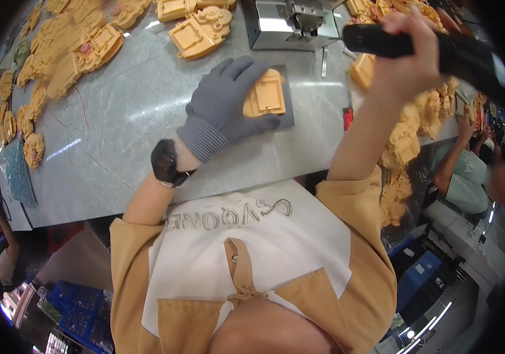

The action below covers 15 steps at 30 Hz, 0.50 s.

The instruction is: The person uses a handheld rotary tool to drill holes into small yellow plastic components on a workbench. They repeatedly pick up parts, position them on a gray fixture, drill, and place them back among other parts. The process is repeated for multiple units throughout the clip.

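My left hand (223,97), in a grey knitted glove, grips a yellow plastic housing (266,94) with a square recess. Its fingers lie along the far left side and its thumb along the near edge. The housing rests on a dark flat block (288,97) on the table. At the upper right, my bare right hand (415,50) is closed round a long, thick black cylindrical tool (376,40), raised above the table. The tool's exact kind does not show. Its blunt left end points toward the metal device.
A grey marbled table (134,141) spreads before me. Many yellow housings lie in piles at the left (58,47) and right (435,112). A boxy metal device (291,26) stands at the back. A red object (347,118) lies near my right forearm. A co-worker (465,171) is at far right.
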Each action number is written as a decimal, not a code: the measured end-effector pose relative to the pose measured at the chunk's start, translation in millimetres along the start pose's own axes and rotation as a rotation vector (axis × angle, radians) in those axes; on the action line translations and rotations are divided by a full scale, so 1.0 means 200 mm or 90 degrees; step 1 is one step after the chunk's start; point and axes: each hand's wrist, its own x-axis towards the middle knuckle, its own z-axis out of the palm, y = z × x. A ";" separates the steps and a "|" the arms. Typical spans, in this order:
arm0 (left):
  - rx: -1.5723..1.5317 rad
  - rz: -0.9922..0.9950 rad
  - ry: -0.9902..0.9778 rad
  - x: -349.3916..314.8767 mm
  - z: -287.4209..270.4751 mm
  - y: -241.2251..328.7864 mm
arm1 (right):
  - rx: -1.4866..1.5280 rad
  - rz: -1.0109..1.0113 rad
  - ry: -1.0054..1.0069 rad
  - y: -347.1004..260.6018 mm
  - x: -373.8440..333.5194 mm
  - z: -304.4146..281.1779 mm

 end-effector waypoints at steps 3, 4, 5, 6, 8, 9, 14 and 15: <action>0.000 -0.012 0.095 -0.05 0.01 -0.04 | 0.020 -0.029 -0.001 0.08 0.00 0.19; -0.015 -0.004 0.091 -0.08 0.00 -0.07 | 0.001 -0.017 0.005 0.08 0.00 0.21; -0.032 0.005 0.086 -0.10 -0.01 -0.10 | -0.020 -0.006 0.013 0.09 -0.01 0.23; -0.048 0.016 0.080 -0.11 -0.01 -0.12 | -0.052 -0.003 0.008 0.10 0.00 0.24; -0.070 0.027 0.084 -0.14 -0.01 -0.15 | -0.107 0.006 0.003 0.13 -0.01 0.28; -0.080 0.033 0.085 -0.15 -0.01 -0.16 | -0.109 0.020 -0.014 0.16 -0.02 0.28; -0.117 0.055 0.121 -0.14 0.03 -0.18 | -0.097 0.036 -0.094 0.16 -0.08 0.17; -0.123 0.054 0.119 -0.13 0.03 -0.18 | -0.095 0.036 -0.120 0.15 -0.09 0.12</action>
